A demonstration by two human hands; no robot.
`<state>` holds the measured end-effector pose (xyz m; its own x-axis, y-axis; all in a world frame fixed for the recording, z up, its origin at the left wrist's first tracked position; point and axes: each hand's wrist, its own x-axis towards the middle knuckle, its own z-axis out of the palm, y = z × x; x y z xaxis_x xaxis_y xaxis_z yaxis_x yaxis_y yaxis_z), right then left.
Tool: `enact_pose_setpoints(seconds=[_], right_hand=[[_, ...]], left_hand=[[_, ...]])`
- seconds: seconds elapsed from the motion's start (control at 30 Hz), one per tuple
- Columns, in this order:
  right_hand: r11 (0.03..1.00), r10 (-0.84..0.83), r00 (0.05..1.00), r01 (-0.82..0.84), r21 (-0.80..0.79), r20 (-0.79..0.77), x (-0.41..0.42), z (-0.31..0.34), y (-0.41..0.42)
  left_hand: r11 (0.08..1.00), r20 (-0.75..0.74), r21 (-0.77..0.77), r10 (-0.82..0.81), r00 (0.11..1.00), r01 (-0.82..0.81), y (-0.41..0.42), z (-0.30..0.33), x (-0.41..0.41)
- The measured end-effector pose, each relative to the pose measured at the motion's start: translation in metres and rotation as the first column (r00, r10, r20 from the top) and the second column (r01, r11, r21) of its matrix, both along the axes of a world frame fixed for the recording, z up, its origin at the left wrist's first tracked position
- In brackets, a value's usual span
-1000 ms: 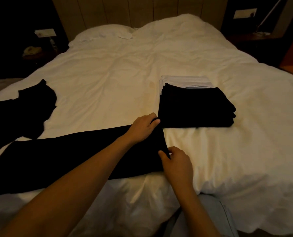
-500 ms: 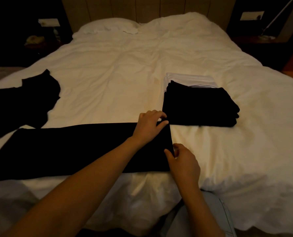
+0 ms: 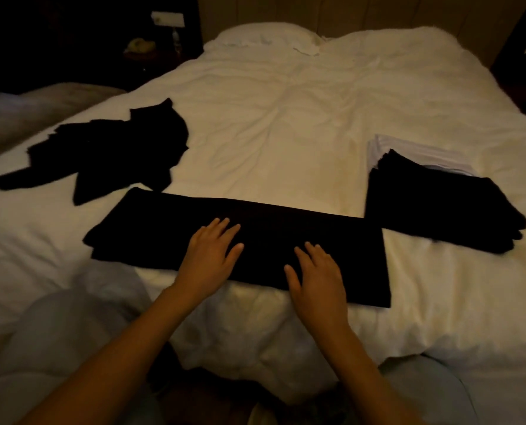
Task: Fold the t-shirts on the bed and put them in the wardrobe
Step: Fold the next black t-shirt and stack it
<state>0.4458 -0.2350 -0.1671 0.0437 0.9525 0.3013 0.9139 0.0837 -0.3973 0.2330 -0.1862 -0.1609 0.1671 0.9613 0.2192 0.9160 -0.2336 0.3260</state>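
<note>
A black t-shirt (image 3: 264, 228), folded into a long flat strip, lies across the near edge of the white bed (image 3: 286, 133). My left hand (image 3: 212, 256) rests flat on its middle, fingers straight and spread. My right hand (image 3: 317, 277) lies flat on the strip to the right, fingers straight too. A stack of folded t-shirts (image 3: 439, 216), black ones on top and white ones underneath, sits just right of the strip. A crumpled black t-shirt (image 3: 117, 151) lies unfolded at the left of the bed.
Two white pillows (image 3: 264, 35) lie at the headboard. A dark bedside table (image 3: 151, 50) with small objects stands at the far left. My knee in light trousers (image 3: 424, 391) is at the lower right, against the bed's edge.
Both hands let go of the strip's right end and moved left, now lying flat on its middle. The view swung left, so the folded stack now sits further right.
</note>
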Motion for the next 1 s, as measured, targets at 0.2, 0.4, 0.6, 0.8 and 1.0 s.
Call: enact_pose_setpoints(seconds=[0.2, 0.4, 0.6, 0.8, 1.0], right_hand=[[0.983, 0.170, 0.981, -0.163, -0.080, 0.090, -0.083, 0.003, 0.009], [0.938, 0.318, 0.946, -0.305, -0.162, 0.058, -0.168, 0.021, 0.047], [0.906, 0.403, 0.913, -0.388, -0.172, 0.065, -0.237, 0.039, 0.097], [0.874, 0.414, 0.910, -0.403, -0.272, -0.017, -0.284, 0.053, 0.159], [0.802, 0.450, 0.885, -0.460, -0.381, -0.119, -0.303, 0.053, 0.201]], left_hand=[[0.962, 0.076, -0.038, 0.271, 0.960, -0.269, -0.020, -0.006, -0.083], [0.886, 0.252, -0.013, 0.451, 0.856, -0.463, -0.026, -0.005, -0.141], [0.815, 0.640, -0.160, 0.515, 0.570, -0.557, -0.021, -0.004, -0.183], [0.812, 0.820, -0.375, 0.516, 0.248, -0.447, -0.017, -0.004, -0.197], [0.823, 0.858, -0.413, 0.495, 0.136, -0.389, -0.016, -0.007, -0.207]])
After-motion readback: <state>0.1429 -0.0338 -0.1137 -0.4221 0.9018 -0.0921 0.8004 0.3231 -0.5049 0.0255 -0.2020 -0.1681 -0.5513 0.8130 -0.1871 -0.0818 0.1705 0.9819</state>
